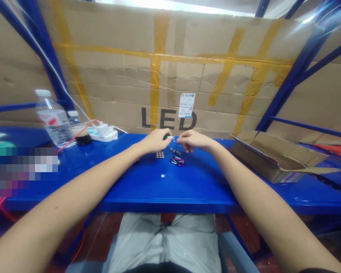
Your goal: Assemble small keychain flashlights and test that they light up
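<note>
My left hand (158, 140) is closed over the blue table, pinching a small green piece with a silver end (170, 137) that points to the right. Most of that piece is hidden by the fingers. Just right of it, apart from the silver end, my right hand (193, 140) has its fingers curled and pressed together; whatever may be in them is too small to make out. Below the hands lies a little heap of purple and silver carabiners (178, 161). Small metal pieces stand in neat rows (160, 154) by the left hand, and several loose metal pieces (175, 151) lie between the hands.
An open cardboard box (272, 161) is on the right of the table (147, 189). At left stand a water bottle (55, 121), a dark drink cup (83, 136) and a white power strip (106, 133). A large cardboard sheet (116, 87) closes off the back.
</note>
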{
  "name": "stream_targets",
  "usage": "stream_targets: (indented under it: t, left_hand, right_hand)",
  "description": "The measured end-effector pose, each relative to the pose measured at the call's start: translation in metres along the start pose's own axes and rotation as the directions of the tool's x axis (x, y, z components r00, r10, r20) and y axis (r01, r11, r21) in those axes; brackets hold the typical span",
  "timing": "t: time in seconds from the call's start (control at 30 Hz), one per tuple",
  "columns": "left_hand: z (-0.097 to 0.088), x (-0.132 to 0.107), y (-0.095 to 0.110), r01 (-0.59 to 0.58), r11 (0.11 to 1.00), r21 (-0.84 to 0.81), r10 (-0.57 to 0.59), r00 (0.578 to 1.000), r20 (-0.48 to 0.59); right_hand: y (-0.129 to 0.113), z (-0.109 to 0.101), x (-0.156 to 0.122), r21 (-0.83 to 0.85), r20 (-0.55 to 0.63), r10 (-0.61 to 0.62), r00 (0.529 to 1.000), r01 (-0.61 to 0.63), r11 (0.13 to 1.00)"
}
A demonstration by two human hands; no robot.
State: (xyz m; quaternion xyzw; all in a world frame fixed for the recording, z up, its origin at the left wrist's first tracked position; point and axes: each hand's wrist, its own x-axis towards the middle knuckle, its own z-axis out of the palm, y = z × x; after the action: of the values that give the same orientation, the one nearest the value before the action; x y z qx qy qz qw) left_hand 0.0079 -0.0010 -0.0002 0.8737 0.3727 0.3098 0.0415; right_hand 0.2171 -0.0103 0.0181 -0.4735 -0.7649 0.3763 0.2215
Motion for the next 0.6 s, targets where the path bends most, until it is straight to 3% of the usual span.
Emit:
stream_targets:
  t: [0.07,0.17,0.6]
  left_hand:
    - [0.003,-0.001,0.0,0.041,0.999,0.024,-0.043,0.996,0.082]
    - [0.01,-0.003,0.002,0.056,0.996,0.063,-0.065,0.984,0.164]
    - [0.027,-0.004,-0.003,0.043,0.998,0.041,-0.053,0.954,0.295]
  right_hand:
    - [0.001,0.001,0.0,-0.259,0.071,0.059,0.996,-0.039,0.965]
    - [0.003,0.006,0.002,-0.455,0.187,0.143,0.972,-0.043,0.89]
    - [-0.004,0.004,-0.003,-0.571,0.206,0.222,0.953,-0.067,0.818]
